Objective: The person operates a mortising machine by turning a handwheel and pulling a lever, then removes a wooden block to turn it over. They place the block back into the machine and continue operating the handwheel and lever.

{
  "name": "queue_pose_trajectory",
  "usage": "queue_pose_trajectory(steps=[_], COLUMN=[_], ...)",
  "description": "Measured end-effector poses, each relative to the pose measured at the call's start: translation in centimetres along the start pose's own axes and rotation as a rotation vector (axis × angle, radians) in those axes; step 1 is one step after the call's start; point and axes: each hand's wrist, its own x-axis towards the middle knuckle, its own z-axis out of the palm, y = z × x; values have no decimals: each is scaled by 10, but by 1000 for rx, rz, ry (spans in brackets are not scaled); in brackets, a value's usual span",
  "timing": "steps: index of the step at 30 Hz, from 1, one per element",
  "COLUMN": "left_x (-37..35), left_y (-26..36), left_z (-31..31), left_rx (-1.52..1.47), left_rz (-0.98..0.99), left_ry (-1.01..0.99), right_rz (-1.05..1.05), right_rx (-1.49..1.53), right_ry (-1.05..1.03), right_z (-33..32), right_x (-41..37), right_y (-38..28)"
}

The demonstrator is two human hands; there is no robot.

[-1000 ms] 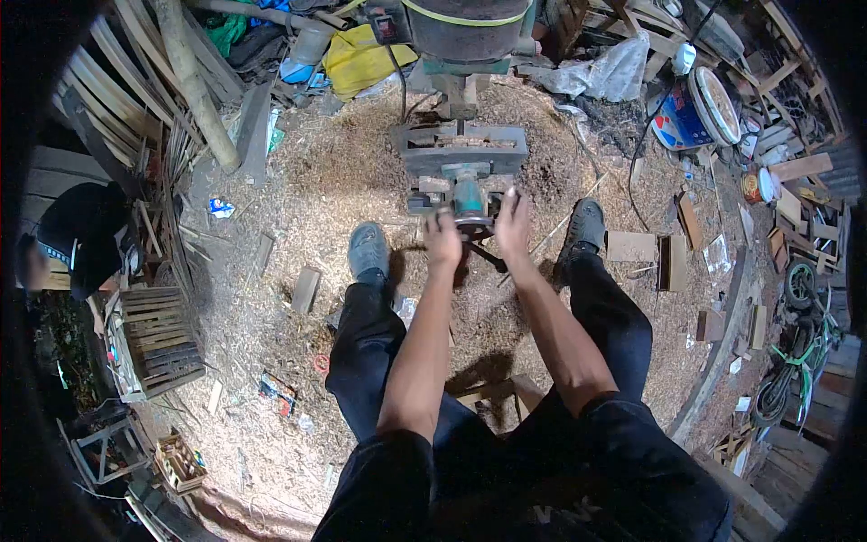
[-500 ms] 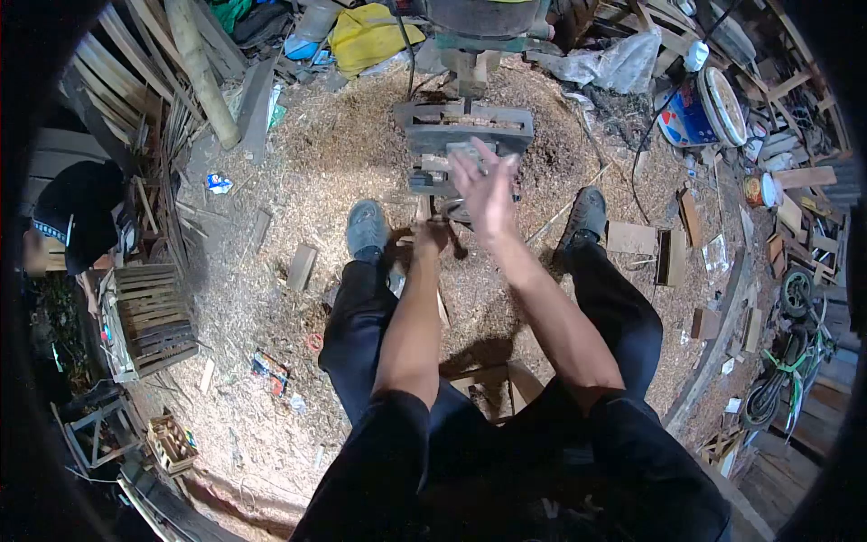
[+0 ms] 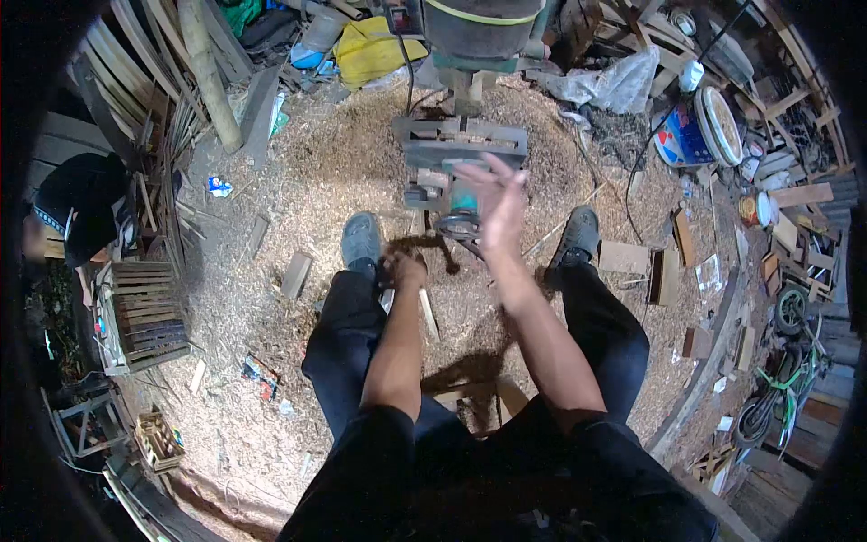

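Observation:
A metal vise (image 3: 465, 143) with long jaws sits low in front of me, beneath the body of a standing machine (image 3: 479, 36). My right hand (image 3: 501, 208) is raised over the near side of the vise, palm inward and fingers spread, slightly blurred. Just left of that wrist is a round handwheel (image 3: 460, 223). Closer to my left shoe (image 3: 363, 240), my left hand (image 3: 405, 269) hangs low with its back up. Its fingers are dark and blurred, and I cannot tell if they hold anything. A thin wooden strip (image 3: 428, 313) lies beside that wrist.
Wood shavings cover the floor (image 3: 244, 307). Wooden offcuts (image 3: 664, 276) lie right of my right shoe (image 3: 581, 233). A blue and white bucket (image 3: 682, 135) stands at the back right. At left, a person in dark clothes (image 3: 81, 199) is beside a slatted crate (image 3: 149, 316).
My left hand has moved left and toward me, away from the vise. My right hand has come slightly nearer and to the right, still spread. The camera view has shifted a little.

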Motion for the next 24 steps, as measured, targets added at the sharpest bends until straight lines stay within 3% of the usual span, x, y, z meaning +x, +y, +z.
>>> queue_pose_trajectory(steps=[2, 4, 6, 8, 9, 10, 12, 14, 15, 16, 20, 21, 22, 24], left_x=[-20, -53, -32, -58, -40, -21, -34, -20, -24, -27, -37, -38, -42, -49], left_y=[32, 84, 121, 132, 120, 104, 97, 97, 110, 117, 155, 160, 159, 161], left_z=[-103, -202, -171, -189, -161, -127, -136, -132, -167, -188, -213, -201, -196, -188], left_rx=[-386, -870, -1022, -567, -774, -754, -766, -639, -620, -802, -927, -927, -785, -793], left_rz=[-251, -136, 86, 673, 490, 364, 93, 127, 67, 114, 143, 53, 120, 81], left_ry=[-281, -200, 79, 375, 240, 127, 22, 89, -30, -74, -19, -39, 104, 185], right_rz=[-32, 104, 176, 255, 290, 227, 161, 33, -31, -73, 212, 289, 220, 76], right_rx=[-232, -266, -265, -308, -336, -176, 157, -109, -244, -347, -627, -698, -658, -585], right_ry=[203, 233, 184, 74, -18, -15, -7, 6, 15, 70, 140, 157, 178, 225], right_z=[-45, -56, -37, -41, -45, -33, -3, -9, -19, -37, -47, -49, -51, -51], right_x=[21, 8, -6, -17, -18, -9, -16, 1, 13, 26, 6, 4, 8, 19], right_y=[36, 65, 91, 87, 75, 50, 21, 17, 19, 41, 81, 93, 109, 126])
